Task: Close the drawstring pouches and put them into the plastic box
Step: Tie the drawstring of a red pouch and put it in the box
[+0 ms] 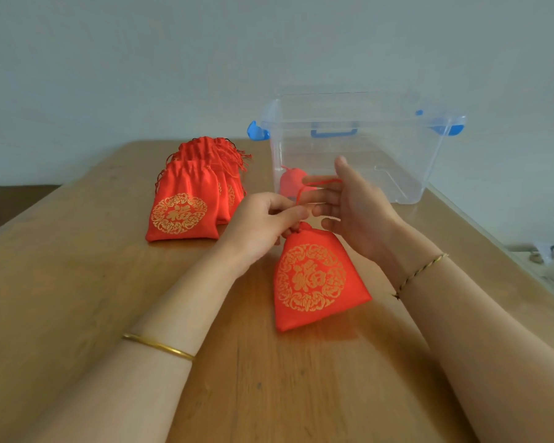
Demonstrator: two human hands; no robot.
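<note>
Centrally, left hand [263,225] pinches the cinched neck of the red pouch [314,282], which lies just below both hands; right hand [355,212] is spread, fingers straight, with the cord [320,182] looped over them; the neck is partly hidden by fingers; second pouch [293,183] is blurry inside the plastic box [397,155]; pouch pile [186,199] at left; wooden table [77,282], pale wall [141,59].

boxed pouch [293,183] hazy behind box [381,155] wall; rear pouches [205,148] overlapped
</note>
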